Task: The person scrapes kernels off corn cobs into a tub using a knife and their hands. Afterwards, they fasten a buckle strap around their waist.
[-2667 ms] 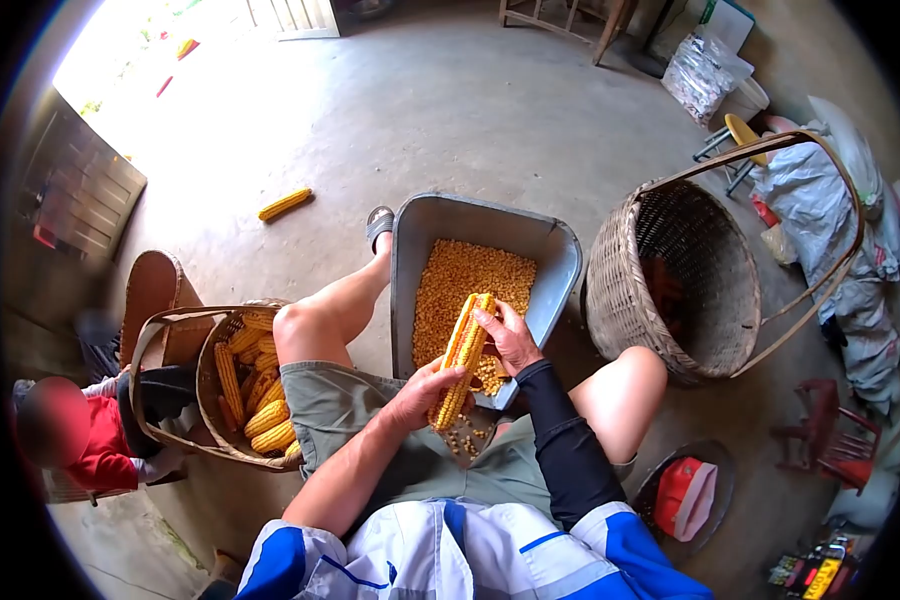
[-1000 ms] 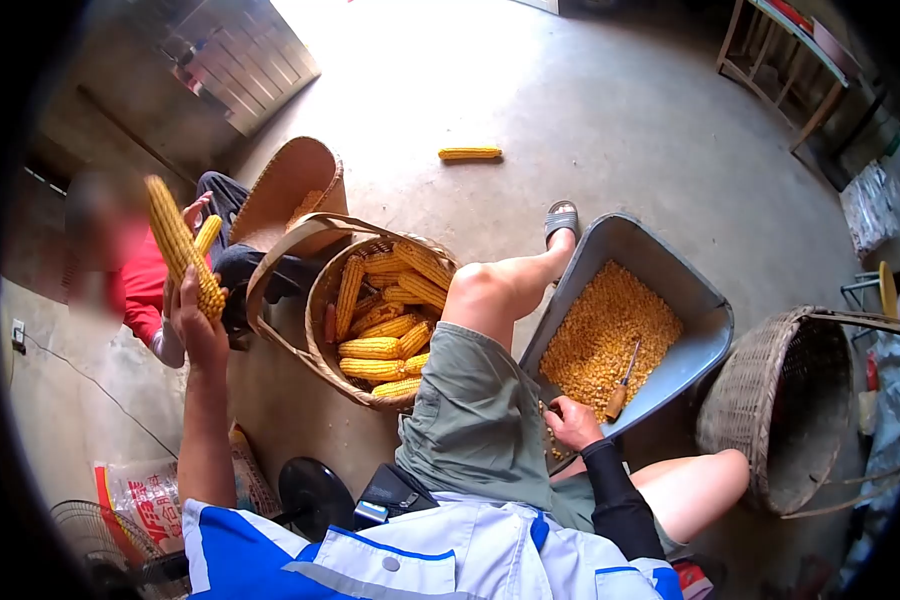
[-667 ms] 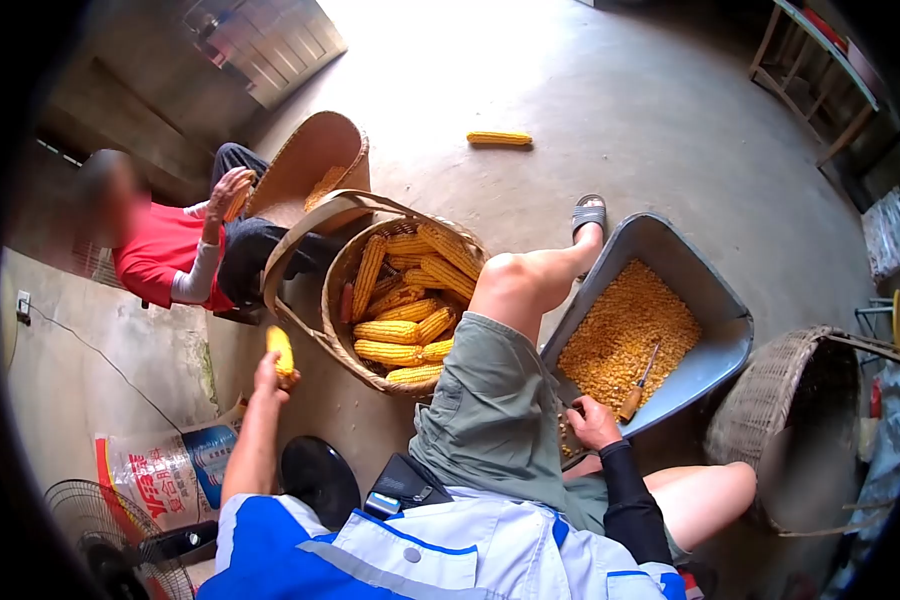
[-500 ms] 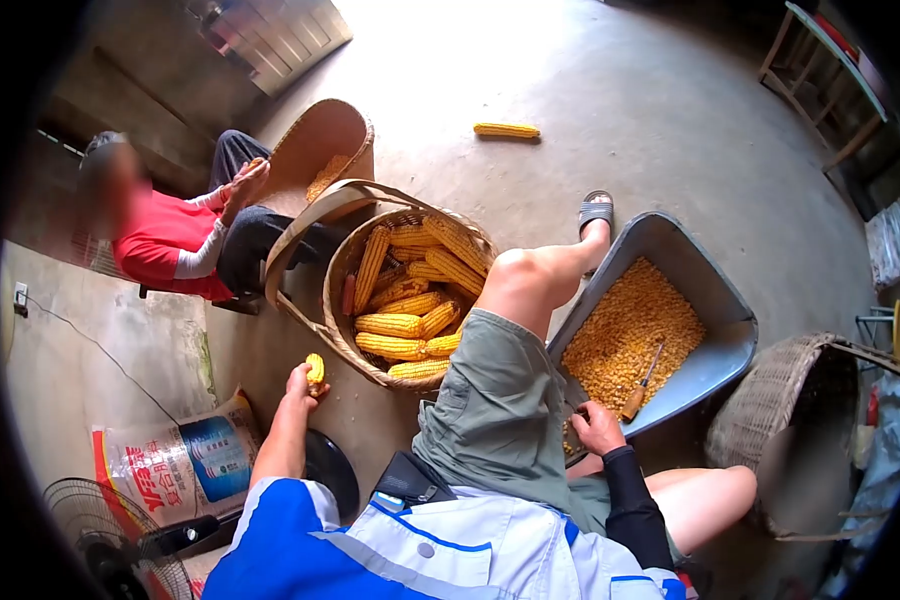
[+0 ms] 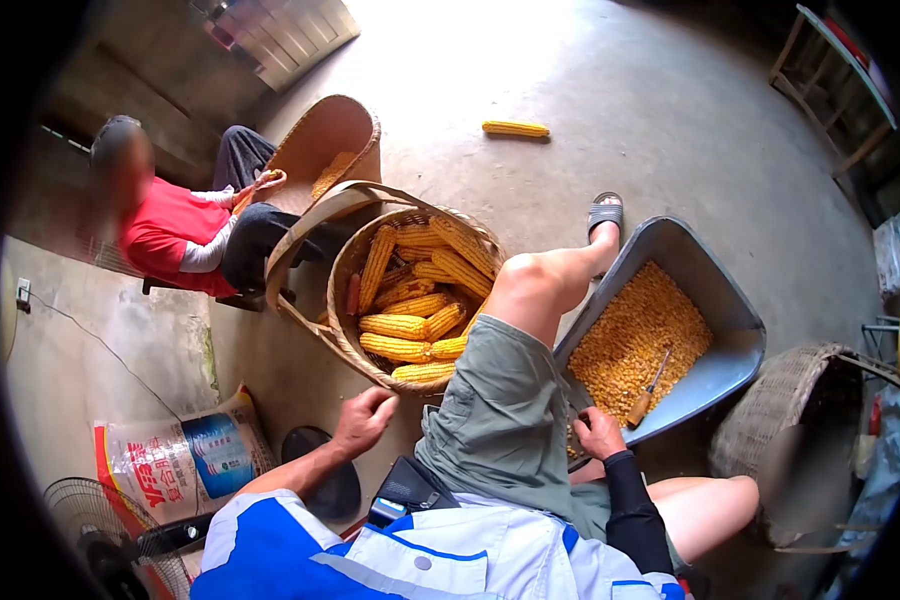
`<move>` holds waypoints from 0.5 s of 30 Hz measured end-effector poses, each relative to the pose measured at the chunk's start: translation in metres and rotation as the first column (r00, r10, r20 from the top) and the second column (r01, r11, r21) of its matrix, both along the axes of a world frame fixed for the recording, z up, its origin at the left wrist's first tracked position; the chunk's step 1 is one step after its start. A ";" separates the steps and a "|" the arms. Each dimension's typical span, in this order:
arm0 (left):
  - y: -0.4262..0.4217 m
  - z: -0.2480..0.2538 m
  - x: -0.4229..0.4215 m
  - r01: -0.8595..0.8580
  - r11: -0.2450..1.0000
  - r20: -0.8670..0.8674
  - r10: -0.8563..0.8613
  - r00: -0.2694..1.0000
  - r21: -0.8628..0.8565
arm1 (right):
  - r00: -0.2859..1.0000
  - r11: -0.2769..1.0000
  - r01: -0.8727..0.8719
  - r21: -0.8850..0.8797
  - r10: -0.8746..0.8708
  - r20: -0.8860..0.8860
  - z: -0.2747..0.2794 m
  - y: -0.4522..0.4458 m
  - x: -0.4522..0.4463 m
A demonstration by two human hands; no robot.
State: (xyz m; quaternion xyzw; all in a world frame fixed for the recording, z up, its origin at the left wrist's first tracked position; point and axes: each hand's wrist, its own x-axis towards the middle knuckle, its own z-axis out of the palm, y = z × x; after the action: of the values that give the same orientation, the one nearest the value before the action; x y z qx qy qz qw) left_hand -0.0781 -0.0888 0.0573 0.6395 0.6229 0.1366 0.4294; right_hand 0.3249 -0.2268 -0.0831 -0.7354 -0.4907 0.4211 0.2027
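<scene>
My left hand point(image 5: 365, 422) is closed, just below the near rim of the woven basket point(image 5: 345, 345); any cob in it is hidden from this side. Inside that basket lie several yellow corn cobs point(image 5: 395, 327). Curled fingers show on my right hand point(image 5: 599, 433), at the near edge of the grey tub point(image 5: 735, 350) beside my thigh; what they grip is out of sight. Loose corn kernels point(image 5: 635, 330) cover the tub's floor. A wooden-handled tool with a thin metal shaft point(image 5: 642, 400) rests on the kernels.
A co-worker in a red shirt point(image 5: 170, 230) sits at the left by a scoop-shaped basket point(image 5: 345, 130). One lone cob point(image 5: 516, 129) lies on the floor. A fan point(image 5: 110, 540) and printed sack point(image 5: 190, 455) stand lower left, another wicker basket point(image 5: 770, 410) at right.
My left hand has moved right, toward the basket, and the cob that showed in it is no longer visible. My right hand stays by the tub. The co-worker's hands have shifted slightly.
</scene>
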 end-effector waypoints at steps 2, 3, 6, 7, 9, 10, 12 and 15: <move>0.021 0.018 0.045 0.110 0.972 0.053 -0.124 0.991 0.208 | 1.000 0.999 0.011 -0.033 -0.012 -0.007 0.004 0.001 -0.001; 0.037 0.021 0.065 0.173 0.922 0.030 -0.196 0.980 0.345 | 1.000 1.000 0.019 -0.023 -0.020 -0.014 0.002 0.002 0.000; 0.099 -0.010 0.101 0.061 0.874 0.011 -0.075 0.997 0.482 | 0.999 0.999 0.041 -0.009 -0.041 -0.027 -0.003 -0.002 0.000; 0.127 -0.027 0.107 0.032 0.830 -0.002 -0.037 0.999 0.557 | 0.999 0.999 0.041 -0.006 -0.041 -0.024 -0.003 -0.004 0.000; 0.182 -0.080 0.096 -0.008 0.860 -0.209 0.133 0.969 0.511 | 0.998 0.998 0.055 -0.016 -0.055 -0.036 -0.001 -0.006 0.002; 0.205 -0.099 0.090 -0.054 0.881 -0.324 0.228 0.918 0.470 | 0.996 0.997 0.072 -0.030 -0.073 -0.051 0.002 -0.007 0.002; 0.235 -0.110 0.086 -0.183 0.918 -0.515 0.353 0.781 0.353 | 0.996 0.995 0.081 -0.056 -0.083 -0.041 0.015 -0.009 0.002; 0.253 -0.123 0.076 -0.280 0.866 -0.588 0.490 0.643 0.415 | 0.992 0.991 0.121 -0.063 -0.123 -0.025 0.013 -0.016 0.000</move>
State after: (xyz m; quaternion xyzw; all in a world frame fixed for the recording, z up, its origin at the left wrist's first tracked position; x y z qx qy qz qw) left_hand -0.0021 0.1646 -0.0661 0.5499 0.8314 0.0722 0.0361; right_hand 0.3252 -0.2428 -0.0701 -0.7637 -0.4287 0.4335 0.2122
